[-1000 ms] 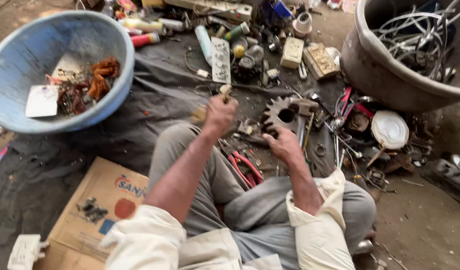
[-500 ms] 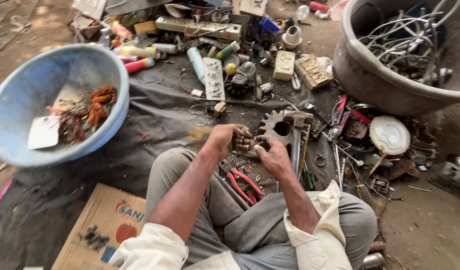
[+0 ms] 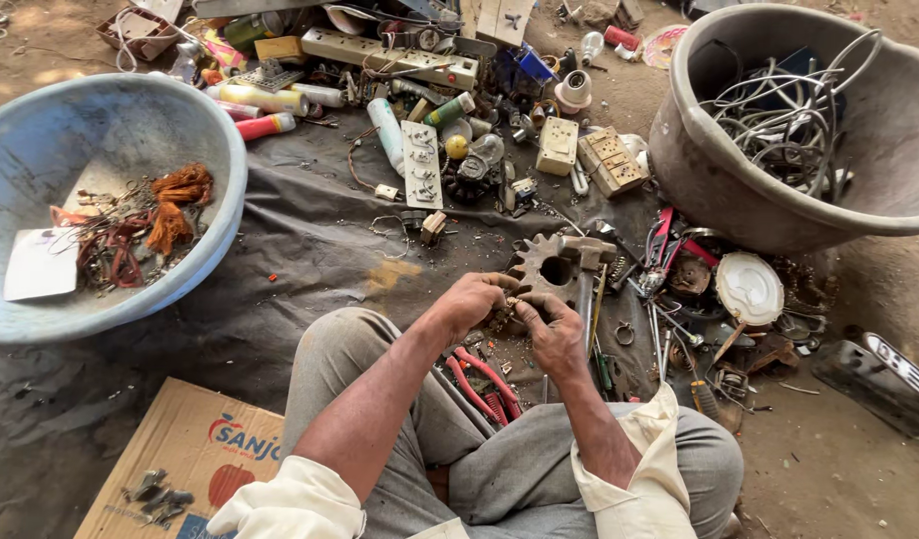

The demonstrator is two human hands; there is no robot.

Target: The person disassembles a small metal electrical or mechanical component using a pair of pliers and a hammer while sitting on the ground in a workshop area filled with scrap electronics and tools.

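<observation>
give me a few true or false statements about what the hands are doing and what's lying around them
1. Both hands meet over one small part. True: the left hand and right hand pinch a small part between them; what it is cannot be told.
2. The blue basin is full of grey wire. False: the blue basin holds orange and reddish scraps; the grey wires lie in the grey tub.
3. A toothed gear lies just beyond the hands. True: the gear is on the dark cloth.
4. The red-handled pliers are in the right hand. False: the pliers lie between the knees.
5. A hammer rests beside the gear. True: the hammer.
</observation>
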